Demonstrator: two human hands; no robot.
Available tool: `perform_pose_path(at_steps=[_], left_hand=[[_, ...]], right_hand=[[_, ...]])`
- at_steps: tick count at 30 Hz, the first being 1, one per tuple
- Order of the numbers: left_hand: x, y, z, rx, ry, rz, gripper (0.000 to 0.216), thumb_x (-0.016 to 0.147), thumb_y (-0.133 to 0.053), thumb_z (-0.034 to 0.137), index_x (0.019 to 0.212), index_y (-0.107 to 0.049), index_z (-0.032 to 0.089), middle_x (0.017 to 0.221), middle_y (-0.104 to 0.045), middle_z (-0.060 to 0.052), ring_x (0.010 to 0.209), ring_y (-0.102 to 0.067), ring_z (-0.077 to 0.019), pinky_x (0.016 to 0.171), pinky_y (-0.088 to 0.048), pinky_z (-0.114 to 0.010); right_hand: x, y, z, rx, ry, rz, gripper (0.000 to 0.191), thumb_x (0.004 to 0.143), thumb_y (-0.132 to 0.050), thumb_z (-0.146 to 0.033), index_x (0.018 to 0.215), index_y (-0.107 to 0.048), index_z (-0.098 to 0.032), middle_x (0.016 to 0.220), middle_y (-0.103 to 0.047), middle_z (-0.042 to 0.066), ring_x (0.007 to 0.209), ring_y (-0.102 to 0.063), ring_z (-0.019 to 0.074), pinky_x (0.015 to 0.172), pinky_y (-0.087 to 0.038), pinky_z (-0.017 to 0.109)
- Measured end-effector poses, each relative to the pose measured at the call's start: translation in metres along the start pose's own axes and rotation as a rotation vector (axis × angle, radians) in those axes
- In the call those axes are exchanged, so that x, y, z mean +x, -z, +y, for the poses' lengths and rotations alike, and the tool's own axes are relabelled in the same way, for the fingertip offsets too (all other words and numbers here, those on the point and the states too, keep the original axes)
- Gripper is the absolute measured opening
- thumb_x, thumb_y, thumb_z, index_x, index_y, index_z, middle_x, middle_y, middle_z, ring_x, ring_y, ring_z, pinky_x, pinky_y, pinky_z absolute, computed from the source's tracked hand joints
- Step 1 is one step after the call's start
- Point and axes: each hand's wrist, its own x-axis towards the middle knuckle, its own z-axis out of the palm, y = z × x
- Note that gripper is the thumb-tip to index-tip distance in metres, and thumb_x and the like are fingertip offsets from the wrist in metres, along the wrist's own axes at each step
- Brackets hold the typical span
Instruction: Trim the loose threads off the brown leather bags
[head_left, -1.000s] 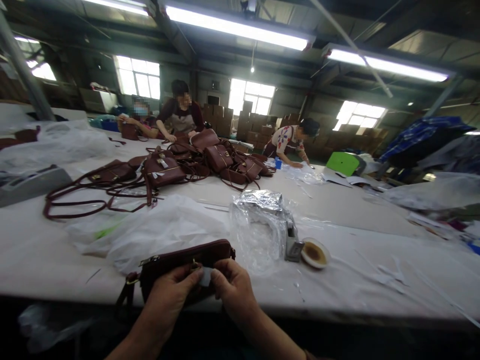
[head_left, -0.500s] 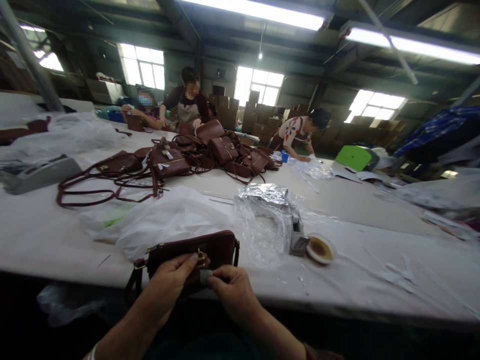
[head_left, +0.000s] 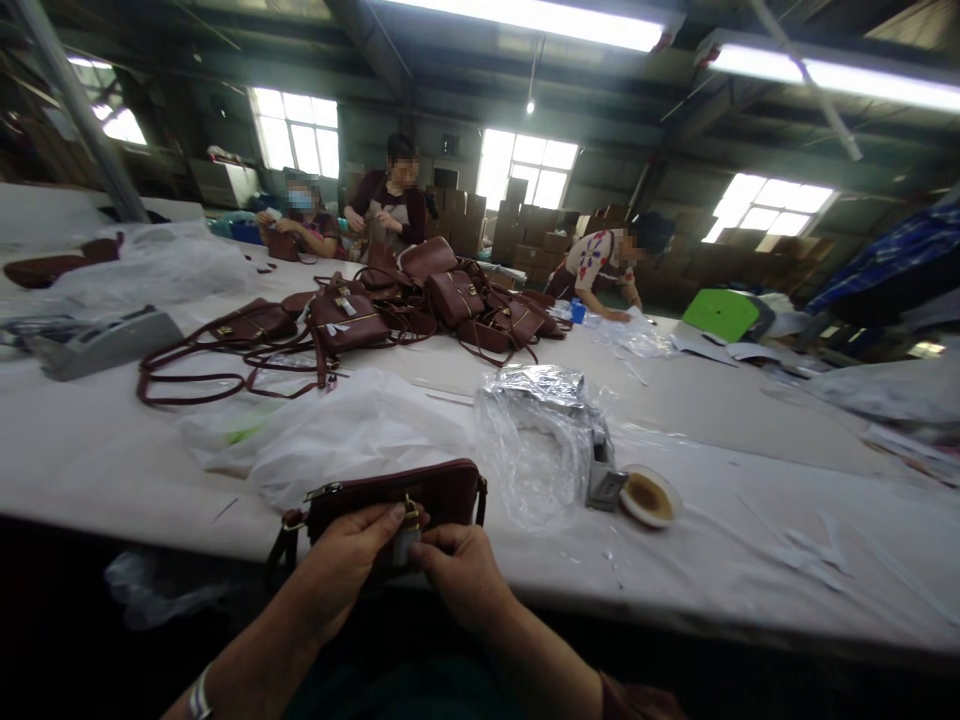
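Note:
A small dark-red handbag (head_left: 446, 488) is held at the table's near edge, its zipped top upward and its strap ends hanging at both sides. My left hand (head_left: 352, 548) is closed, thumb and fingers pinching the gold metal fitting (head_left: 410, 512) on the bag's front. Just below the fitting is a small whitish-grey piece of thin wrapping (head_left: 405, 547). My right hand (head_left: 461, 568) pinches this piece at its right edge between thumb and fingertip. The lower part of the bag is hidden behind both hands.
Clear plastic film (head_left: 525, 450) and a grey tape dispenser (head_left: 604, 485) lie right of the bag, beside a shallow dish (head_left: 651, 497). White bags (head_left: 360, 430) lie behind it. Farther back is a heap of dark-red handbags (head_left: 450, 297). Three people work across the table.
The whitish-grey piece has moved up against the gold fitting and now hangs upright below it; my right hand has shifted slightly with it. The whole view has moved a little.

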Motion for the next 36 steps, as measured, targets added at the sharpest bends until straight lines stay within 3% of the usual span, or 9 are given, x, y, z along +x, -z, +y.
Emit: perform_pose_path(at_steps=[5,17,36], left_hand=[[0.0020,0.0009,-0.0007,-0.004,0.000,-0.016,0.040,0.067,-0.078,0.046,0.092,-0.076,0.015,0.097,-0.076,-0.011,0.104,-0.065,-0.0293,0.086,-0.049,-0.034],[0.0029,0.0022,-0.0041,-0.025,-0.005,-0.021,0.041,0.070,-0.076,0.045,0.097,-0.074,0.014,0.099,-0.075,-0.012,0.099,-0.067,-0.0281,0.085,-0.051,-0.035],[0.0003,-0.0002,-0.0041,-0.077,-0.006,-0.030,0.040,0.068,-0.078,0.045,0.096,-0.076,0.015,0.100,-0.075,-0.012,0.098,-0.067,-0.0271,0.084,-0.052,-0.034]], right_hand=[[0.0010,0.0020,0.0006,0.000,-0.031,-0.005,0.016,0.074,-0.065,-0.022,0.070,-0.078,-0.015,0.056,-0.061,-0.001,0.052,-0.048,0.0099,0.055,-0.039,0.022],[0.0013,0.0043,0.0067,0.045,-0.073,0.014,0.023,0.074,-0.067,-0.031,0.064,-0.073,-0.012,0.047,-0.048,-0.004,0.045,-0.037,0.0074,0.048,-0.032,0.022],[0.0011,0.0032,0.0076,0.031,-0.031,0.048,0.025,0.075,-0.066,-0.033,0.062,-0.070,-0.012,0.047,-0.047,-0.003,0.048,-0.039,0.0088,0.050,-0.035,0.022]])
